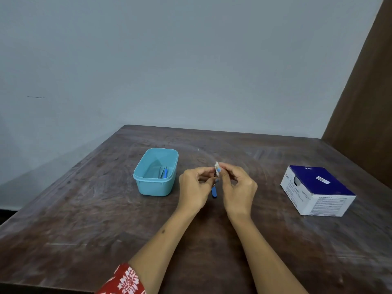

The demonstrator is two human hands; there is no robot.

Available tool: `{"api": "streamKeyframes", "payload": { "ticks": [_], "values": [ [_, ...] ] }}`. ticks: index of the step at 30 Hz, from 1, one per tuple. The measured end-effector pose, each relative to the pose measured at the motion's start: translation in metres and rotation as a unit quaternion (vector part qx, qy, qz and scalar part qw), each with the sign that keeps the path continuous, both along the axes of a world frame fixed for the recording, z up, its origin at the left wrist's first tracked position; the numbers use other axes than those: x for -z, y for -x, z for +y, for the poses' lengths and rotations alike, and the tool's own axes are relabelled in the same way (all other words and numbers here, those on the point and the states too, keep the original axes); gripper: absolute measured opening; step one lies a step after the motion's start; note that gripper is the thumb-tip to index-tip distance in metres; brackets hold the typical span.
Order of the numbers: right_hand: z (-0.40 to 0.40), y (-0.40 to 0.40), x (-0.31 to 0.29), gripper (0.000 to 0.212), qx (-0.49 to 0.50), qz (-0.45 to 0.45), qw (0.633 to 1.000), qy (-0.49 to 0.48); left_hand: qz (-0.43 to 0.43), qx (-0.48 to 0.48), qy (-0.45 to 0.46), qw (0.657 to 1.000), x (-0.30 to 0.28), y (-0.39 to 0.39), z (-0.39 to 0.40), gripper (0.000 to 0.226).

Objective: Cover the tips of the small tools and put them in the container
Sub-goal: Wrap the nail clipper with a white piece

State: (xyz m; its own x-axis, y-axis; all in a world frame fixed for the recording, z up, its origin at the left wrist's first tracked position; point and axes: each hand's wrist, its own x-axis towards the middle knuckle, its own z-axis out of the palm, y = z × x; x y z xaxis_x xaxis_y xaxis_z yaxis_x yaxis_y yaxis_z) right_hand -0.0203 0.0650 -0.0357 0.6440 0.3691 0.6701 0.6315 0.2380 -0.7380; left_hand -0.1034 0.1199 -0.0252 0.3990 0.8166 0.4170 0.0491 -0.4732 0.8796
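At ten o'clock on the table [84,209] the blue container [156,172] already holds some tools. At centre, the left hand [194,187] grips a blue-handled tool [214,190] while the right hand [237,185] pinches a white cover [216,165] onto its tip. Next, probably seat it, then carry it leftward. A box [318,190] sits at three o'clock.
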Motion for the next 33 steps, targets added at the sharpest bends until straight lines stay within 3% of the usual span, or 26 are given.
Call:
{"api": "streamKeyframes", "payload": {
  "ticks": [4, 11, 23, 28, 33],
  "values": [
    [0.0016, 0.0000, 0.0023, 0.017, -0.005, -0.021, 1.000, 0.017, -0.027, -0.023, 0.013, 0.999, -0.0004, 0.0014, 0.0028, 0.030],
    [0.0021, -0.0046, 0.0006, 0.012, 0.021, 0.124, 0.992, -0.018, -0.002, -0.024, 0.006, 1.000, -0.0009, -0.0014, -0.0017, 0.027],
    [0.0012, 0.0005, 0.0007, 0.023, -0.013, 0.036, 0.999, 0.030, -0.008, -0.014, 0.001, 1.000, -0.0010, 0.0020, 0.0020, 0.026],
    [0.0007, -0.0012, -0.0032, 0.021, -0.054, 0.138, 0.989, 0.029, 0.028, -0.012, -0.017, 0.999, 0.0006, 0.0015, 0.0027, 0.028],
    [0.0013, -0.0008, -0.0022, 0.027, -0.086, 0.136, 0.985, 0.062, 0.028, -0.016, -0.034, 0.999, 0.0016, 0.0045, 0.0055, 0.028]
  ]
}}
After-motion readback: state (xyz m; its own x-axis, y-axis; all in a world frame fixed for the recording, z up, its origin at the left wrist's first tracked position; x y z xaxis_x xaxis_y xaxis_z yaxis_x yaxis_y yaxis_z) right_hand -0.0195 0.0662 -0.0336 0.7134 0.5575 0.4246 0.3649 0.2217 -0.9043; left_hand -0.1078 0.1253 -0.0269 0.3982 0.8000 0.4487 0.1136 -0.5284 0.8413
